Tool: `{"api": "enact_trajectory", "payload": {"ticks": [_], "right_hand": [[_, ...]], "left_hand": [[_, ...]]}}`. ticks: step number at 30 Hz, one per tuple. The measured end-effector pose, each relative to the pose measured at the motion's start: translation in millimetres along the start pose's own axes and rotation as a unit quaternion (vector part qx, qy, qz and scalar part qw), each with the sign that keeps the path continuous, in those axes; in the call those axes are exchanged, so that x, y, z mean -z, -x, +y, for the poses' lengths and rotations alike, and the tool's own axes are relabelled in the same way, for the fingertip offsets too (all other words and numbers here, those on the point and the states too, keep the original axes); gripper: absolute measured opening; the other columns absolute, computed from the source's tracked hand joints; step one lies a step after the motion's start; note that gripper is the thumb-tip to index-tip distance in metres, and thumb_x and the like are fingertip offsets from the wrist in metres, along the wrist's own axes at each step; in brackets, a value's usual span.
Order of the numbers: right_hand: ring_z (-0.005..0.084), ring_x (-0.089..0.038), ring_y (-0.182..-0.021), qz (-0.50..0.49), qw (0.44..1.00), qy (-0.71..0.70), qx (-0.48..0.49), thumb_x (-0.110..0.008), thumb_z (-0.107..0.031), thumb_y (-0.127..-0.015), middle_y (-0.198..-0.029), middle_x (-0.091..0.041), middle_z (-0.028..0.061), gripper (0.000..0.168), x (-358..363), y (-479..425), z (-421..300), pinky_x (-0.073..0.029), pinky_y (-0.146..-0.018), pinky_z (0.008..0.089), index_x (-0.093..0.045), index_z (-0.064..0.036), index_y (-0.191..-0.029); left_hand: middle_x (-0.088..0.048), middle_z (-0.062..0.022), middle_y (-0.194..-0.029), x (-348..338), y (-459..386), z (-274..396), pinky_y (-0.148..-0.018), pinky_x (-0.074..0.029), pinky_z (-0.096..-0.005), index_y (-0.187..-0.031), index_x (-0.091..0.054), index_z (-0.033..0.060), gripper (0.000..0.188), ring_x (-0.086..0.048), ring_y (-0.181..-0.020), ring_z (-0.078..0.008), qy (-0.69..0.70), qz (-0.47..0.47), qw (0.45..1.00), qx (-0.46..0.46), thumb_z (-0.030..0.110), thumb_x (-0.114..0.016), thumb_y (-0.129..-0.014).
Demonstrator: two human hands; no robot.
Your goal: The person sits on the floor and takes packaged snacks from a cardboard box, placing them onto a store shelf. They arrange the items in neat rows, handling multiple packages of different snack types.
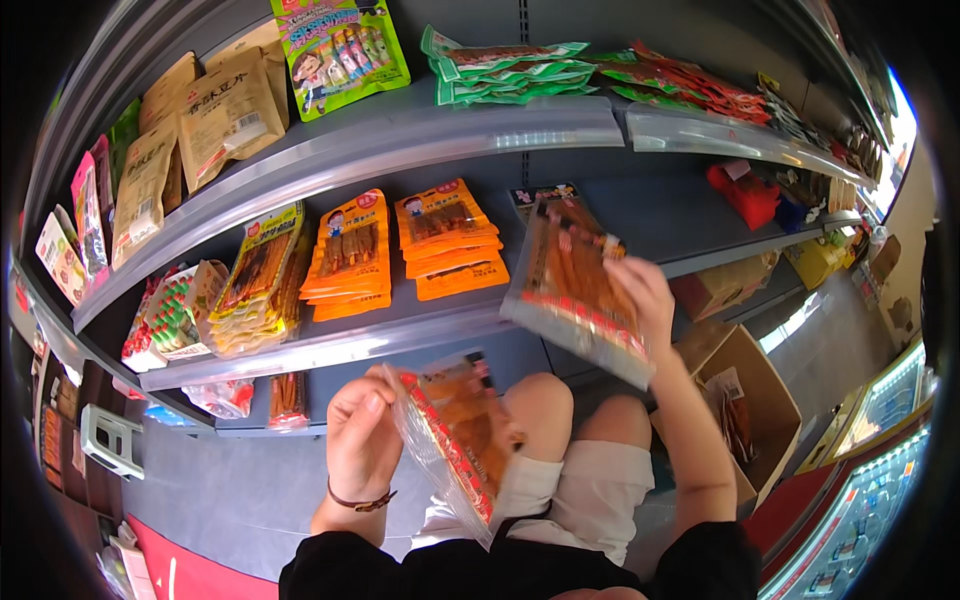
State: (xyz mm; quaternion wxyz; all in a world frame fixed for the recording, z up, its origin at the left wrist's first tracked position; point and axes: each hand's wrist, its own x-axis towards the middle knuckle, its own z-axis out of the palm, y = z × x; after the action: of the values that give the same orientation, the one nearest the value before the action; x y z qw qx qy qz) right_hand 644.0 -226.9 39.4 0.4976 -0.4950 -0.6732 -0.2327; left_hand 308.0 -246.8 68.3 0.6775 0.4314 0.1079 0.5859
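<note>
My left hand point(365, 427) pinches one corner of a clear snack packet point(454, 442) with a red printed band, which hangs tilted above my lap. In my right hand point(643, 300) is a similar packet of brown strips point(574, 292), held by its side at the middle shelf's front edge; whether it is one packet or several cannot be made out. Just behind it, a dark-topped packet point(544, 195) lies on the shelf, partly covered. Left of it are two stacks of orange snack packets, the nearer-right stack point(448, 240) and the other stack point(349, 255).
An open cardboard box point(772, 420) holding a packet stands on the floor by my right arm. Yellow packets point(259, 277) lie farther left on the shelf. Overhead, the upper shelf's clear lip point(375, 154) juts out. A white stool point(111, 441) stands at the far left.
</note>
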Motion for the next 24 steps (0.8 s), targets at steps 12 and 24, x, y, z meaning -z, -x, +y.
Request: {"api": "enact_trajectory", "payload": {"ticks": [12, 24], "right_hand": [[0.029, -0.054, -0.105, -0.25, 0.931, -0.218, -0.152, -0.056, 0.006, -0.075, -0.119, -0.057, 0.0065, 0.045, -118, -41, 197, -0.046, -0.092, 0.0304, -0.066, -0.015, -0.113], [0.0306, -0.06, -0.099, -0.051, 0.986, 0.161, -0.011, -0.05, 0.004, -0.081, -0.126, -0.052, 0.0122, 0.043, -91, -62, 171, -0.05, -0.084, 0.0374, -0.055, -0.007, -0.122]], "left_hand": [[-0.06, -0.0078, -0.093, 44, 8, 13, -0.084, -0.04, -0.0321, -0.088, -0.064, 0.0, 0.015, -0.054, -0.091, -0.0198, -0.056, 0.078, 0.995, -0.019, 0.015, -0.063, -0.088], [-0.059, -0.0092, -0.093, 33, -3, 16, -0.084, -0.046, -0.0333, -0.084, -0.06, 0.0008, 0.017, -0.057, -0.092, -0.0206, 0.009, 0.075, 0.997, -0.006, 0.018, -0.064, -0.087]]}}
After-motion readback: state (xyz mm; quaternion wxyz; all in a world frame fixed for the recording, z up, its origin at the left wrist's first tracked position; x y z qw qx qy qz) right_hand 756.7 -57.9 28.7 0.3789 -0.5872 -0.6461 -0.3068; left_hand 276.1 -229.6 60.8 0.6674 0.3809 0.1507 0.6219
